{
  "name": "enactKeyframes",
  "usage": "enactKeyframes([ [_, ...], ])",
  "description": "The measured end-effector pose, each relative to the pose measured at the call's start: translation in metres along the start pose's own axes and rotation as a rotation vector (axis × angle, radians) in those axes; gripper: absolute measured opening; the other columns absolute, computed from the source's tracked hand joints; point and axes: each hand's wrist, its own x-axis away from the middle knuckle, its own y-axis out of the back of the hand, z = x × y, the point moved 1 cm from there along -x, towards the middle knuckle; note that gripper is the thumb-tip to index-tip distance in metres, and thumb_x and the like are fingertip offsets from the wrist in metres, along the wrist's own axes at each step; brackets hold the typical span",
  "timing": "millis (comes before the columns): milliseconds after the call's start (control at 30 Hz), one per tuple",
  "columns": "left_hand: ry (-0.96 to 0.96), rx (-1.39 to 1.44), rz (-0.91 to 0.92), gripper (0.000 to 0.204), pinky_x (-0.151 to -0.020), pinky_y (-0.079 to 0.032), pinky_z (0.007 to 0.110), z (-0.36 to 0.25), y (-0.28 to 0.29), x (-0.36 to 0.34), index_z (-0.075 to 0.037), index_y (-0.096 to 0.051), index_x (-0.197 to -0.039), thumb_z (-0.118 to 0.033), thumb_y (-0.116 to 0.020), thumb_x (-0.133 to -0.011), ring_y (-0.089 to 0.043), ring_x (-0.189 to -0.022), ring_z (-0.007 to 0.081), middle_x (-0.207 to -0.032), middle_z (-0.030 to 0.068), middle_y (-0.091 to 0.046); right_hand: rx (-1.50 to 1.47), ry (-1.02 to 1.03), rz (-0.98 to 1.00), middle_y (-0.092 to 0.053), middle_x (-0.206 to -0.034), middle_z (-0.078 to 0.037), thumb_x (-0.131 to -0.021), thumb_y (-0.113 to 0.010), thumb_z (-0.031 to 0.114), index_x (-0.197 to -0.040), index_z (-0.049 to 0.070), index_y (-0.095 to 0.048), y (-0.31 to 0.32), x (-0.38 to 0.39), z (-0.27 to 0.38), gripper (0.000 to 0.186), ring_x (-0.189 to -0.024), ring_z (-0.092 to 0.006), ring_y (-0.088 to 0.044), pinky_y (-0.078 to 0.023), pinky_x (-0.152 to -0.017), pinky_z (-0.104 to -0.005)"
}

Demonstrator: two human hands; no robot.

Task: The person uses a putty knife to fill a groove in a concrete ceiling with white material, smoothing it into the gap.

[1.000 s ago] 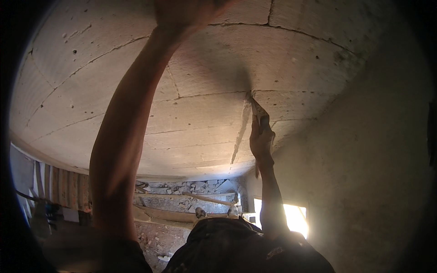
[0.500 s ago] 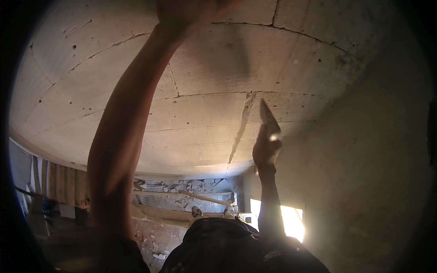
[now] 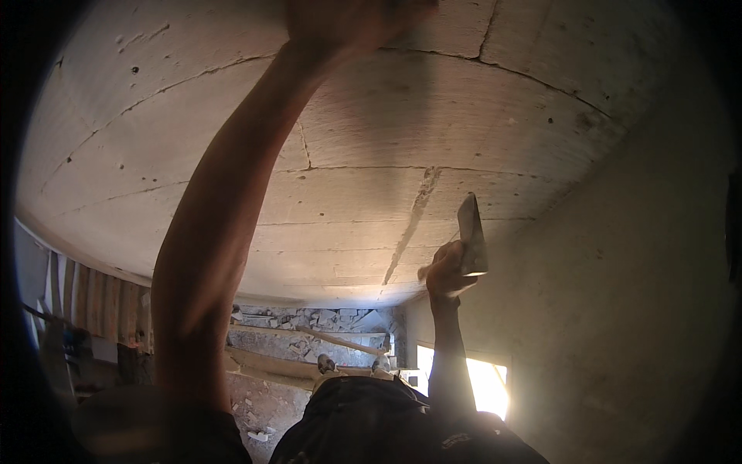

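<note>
- Your right hand was closed around a flat-bladed trowel, blade pointing up, held just below the concrete ceiling; no contact between blade and ceiling was visible.
- Your left hand was raised to the top edge of the frame, against or very near the ceiling; it was blurred and cut off, so I cannot tell whether it was open or closed, or whether it held anything.
- The trowel sat just right of a rough filler strip running along one ceiling joint, close to the side wall.
- Done, as I judge it: that one strip looked filled with paler, uneven material, but still rough and not smoothed flush.
- Left: the other joint lines across the ceiling showed as bare dark cracks, and small pits were unfilled, so most of the ceiling looked untouched.
- No fresh material could be made out on the blade; it was too dim to say for sure.
- Far end of the room: rubble and planks by a bright opening.
</note>
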Motion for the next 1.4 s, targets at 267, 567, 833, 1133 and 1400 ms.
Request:
enactKeyframes([
  [267,0.011,0.154,-0.093,0.082,-0.103,-0.024,0.051,0.004,-0.005,-0.003,-0.026,-0.032,-0.157,-0.055,-0.058,-0.085,-0.021,-0.151,0.0298,-0.166,0.0116,-0.021,0.178,0.008,0.112,-0.068,-0.083,-0.018,-0.099,-0.061,0.027,-0.11,0.007,-0.064,-0.003,-0.004,0.008,0.023,-0.067,-0.0425,-0.067,-0.051,-0.057,-0.0447],
  [567,0.036,0.159,-0.04,0.088,-0.102,-0.023,0.049,-0.002,-0.007,0.004,-0.028,-0.029,-0.158,-0.061,-0.06,-0.083,-0.021,-0.151,0.0273,-0.167,0.0099,-0.019,0.369,-0.092,0.255,-0.071,-0.096,-0.022,-0.104,-0.053,0.026,-0.119,0.008,-0.064,-0.02,0.002,-0.043,0.026,-0.083,-0.0412,-0.07,-0.053,-0.068,-0.0418],
  [833,0.081,0.357,0.095,0.092,-0.1,-0.024,0.049,0.006,0.005,0.002,-0.031,-0.03,-0.157,-0.063,-0.064,-0.079,-0.022,-0.151,0.0258,-0.167,0.0087,-0.02,0.346,0.251,-0.04,-0.064,-0.069,-0.017,-0.098,-0.062,0.018,-0.1,0.0,-0.061,-0.029,0.011,-0.002,0.019,-0.059,-0.0382,-0.065,-0.051,-0.053,-0.0422],
  [1133,0.013,0.157,-0.08,0.088,-0.1,-0.024,0.049,0.007,-0.007,0.004,-0.029,-0.034,-0.155,-0.063,-0.065,-0.08,-0.021,-0.151,0.0257,-0.166,0.0094,-0.022,0.176,0.042,0.036,-0.069,-0.083,-0.019,-0.101,-0.056,0.019,-0.113,0.003,-0.063,-0.033,0.017,0.017,0.021,-0.064,-0.0309,-0.066,-0.051,-0.057,-0.0367],
  [1400,0.027,0.243,-0.138,0.086,-0.099,-0.024,0.05,0.002,-0.012,0.005,-0.028,-0.037,-0.154,-0.063,-0.063,-0.081,-0.02,-0.151,0.0262,-0.165,0.0109,-0.023,0.313,0.001,0.068,-0.068,-0.08,-0.024,-0.095,-0.065,0.012,-0.105,0.003,-0.062,-0.041,0.01,-0.018,0.014,-0.064,-0.0397,-0.068,-0.051,-0.054,-0.0445],
])
